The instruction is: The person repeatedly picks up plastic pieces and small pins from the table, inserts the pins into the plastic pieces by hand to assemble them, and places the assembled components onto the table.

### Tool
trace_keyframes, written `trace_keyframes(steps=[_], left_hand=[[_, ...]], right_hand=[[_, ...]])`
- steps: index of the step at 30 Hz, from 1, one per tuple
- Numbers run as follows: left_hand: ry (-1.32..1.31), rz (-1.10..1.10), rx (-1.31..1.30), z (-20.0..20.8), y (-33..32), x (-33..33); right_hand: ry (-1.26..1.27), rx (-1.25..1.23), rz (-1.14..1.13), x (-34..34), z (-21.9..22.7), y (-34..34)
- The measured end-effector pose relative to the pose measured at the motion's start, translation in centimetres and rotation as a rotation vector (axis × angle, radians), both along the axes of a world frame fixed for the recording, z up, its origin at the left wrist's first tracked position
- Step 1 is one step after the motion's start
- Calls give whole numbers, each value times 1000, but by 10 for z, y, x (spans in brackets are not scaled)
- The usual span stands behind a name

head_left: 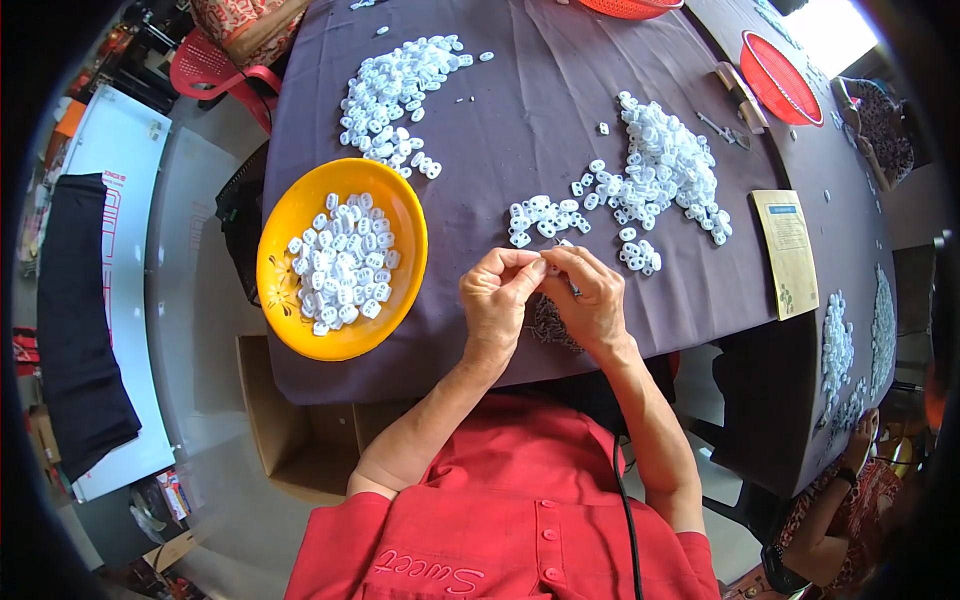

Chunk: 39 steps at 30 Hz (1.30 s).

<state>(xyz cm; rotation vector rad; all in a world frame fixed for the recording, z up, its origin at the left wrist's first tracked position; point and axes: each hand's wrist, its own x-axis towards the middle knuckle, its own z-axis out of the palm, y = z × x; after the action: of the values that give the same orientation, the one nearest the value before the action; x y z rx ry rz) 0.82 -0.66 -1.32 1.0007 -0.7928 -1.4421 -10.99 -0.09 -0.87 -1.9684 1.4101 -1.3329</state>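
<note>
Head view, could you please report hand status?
Left hand, right hand: fingertips together, grip contents unclear. White two-hole pieces heaped ahead. Dark small-parts pile between wrists.

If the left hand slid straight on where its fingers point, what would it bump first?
The left hand would probably bump the right hand first: their fingertips seem to meet, though exact contact is hard to tell.
</note>
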Motion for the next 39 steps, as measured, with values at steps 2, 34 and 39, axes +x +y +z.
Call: trace_keyframes(steps=[2,34,39], left_hand=[[9,2,21,6,-1,1],[-65,-72,1,13,4,14],[-342,16,-122,39,0,46]], right_hand=[[-46,13,-11,0,0,-1],[-211,121,71,-6,4,16],[-124,150,-99,-39,11,24]])
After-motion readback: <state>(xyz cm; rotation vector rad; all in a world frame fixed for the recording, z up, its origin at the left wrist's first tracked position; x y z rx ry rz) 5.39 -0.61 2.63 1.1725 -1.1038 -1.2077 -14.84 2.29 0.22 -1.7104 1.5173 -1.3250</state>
